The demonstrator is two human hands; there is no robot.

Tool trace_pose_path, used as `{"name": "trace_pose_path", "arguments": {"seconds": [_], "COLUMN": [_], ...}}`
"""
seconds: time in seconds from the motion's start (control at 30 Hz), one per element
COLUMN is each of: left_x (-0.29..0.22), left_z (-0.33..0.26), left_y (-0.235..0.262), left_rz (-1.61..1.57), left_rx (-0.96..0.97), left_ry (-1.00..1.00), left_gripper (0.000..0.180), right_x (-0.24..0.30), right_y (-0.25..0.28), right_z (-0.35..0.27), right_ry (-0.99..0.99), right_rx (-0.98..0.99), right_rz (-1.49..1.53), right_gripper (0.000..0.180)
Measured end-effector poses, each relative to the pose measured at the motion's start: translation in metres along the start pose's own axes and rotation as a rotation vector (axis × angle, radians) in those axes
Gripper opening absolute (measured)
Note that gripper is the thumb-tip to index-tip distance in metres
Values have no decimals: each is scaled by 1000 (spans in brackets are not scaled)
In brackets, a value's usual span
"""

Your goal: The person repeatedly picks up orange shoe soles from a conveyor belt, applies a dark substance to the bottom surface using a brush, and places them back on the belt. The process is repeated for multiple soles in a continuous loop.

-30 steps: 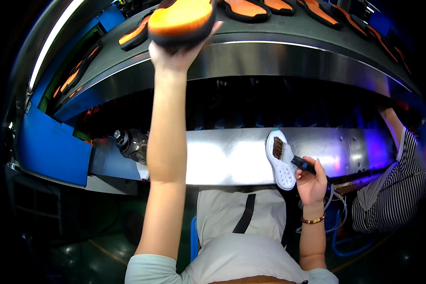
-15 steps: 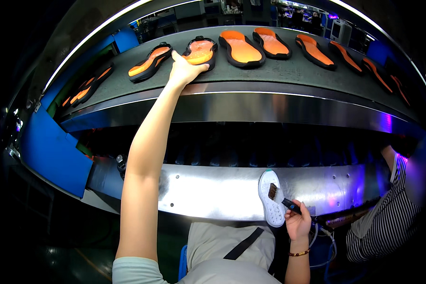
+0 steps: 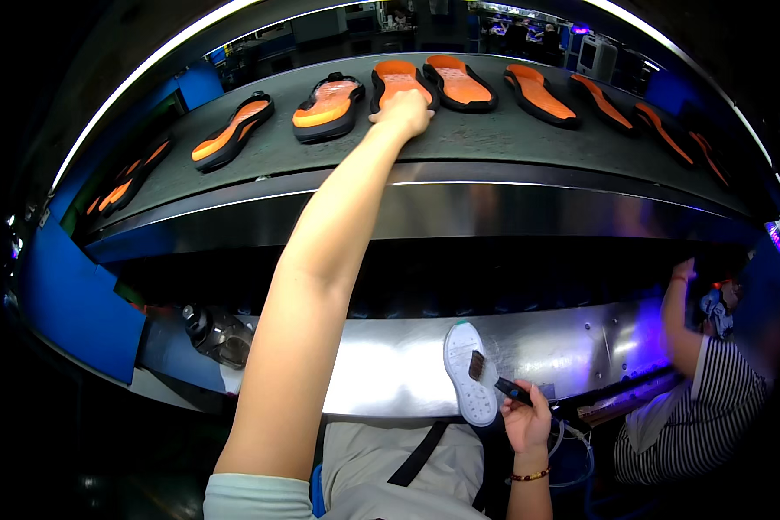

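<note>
Since the earlier frame, left hand (image 3: 405, 111) has shifted rightward to the next orange shoe sole (image 3: 396, 81) on the conveyor belt (image 3: 459, 143); fingers curled on its near end. Right hand (image 3: 526, 421), fingers clamped round a brush (image 3: 494, 381), presses a white sole (image 3: 468, 381) low beside it.

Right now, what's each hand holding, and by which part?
Right hand grips a small brush by its dark handle, bristles on a white sole. Left hand rests on the near end of an orange-and-black sole; grip unclear.
</note>
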State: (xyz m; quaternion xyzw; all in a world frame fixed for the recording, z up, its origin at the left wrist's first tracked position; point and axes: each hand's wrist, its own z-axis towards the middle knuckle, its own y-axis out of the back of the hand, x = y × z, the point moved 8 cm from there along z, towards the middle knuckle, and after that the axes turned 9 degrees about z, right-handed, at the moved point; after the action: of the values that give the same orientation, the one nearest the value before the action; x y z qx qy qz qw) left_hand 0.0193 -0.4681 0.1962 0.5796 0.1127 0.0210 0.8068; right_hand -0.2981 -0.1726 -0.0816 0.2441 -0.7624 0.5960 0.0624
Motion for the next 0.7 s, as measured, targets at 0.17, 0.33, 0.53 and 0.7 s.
{"name": "trace_pose_path", "arguments": {"seconds": [0.17,0.33,0.53,0.7], "left_x": [-51,-82,-99,-31], "left_z": [-25,-45,-121,-228], "left_y": [15,23,74,70], "left_rz": [-67,-468,-284,-1919], "left_rx": [-150,-126,-505,-400], "left_ry": [-475,-637,-734,-316], "left_gripper": [22,25,29,27], "right_x": [6,-6,13,33], "right_y": [24,-15,-13,17], "right_z": [-5,6,8,4], "right_ry": [10,14,156,206], "right_rx": [-127,74,71,-179], "right_rz": [7,-99,-242,-341], "right_gripper": [27,30,29,20]}}
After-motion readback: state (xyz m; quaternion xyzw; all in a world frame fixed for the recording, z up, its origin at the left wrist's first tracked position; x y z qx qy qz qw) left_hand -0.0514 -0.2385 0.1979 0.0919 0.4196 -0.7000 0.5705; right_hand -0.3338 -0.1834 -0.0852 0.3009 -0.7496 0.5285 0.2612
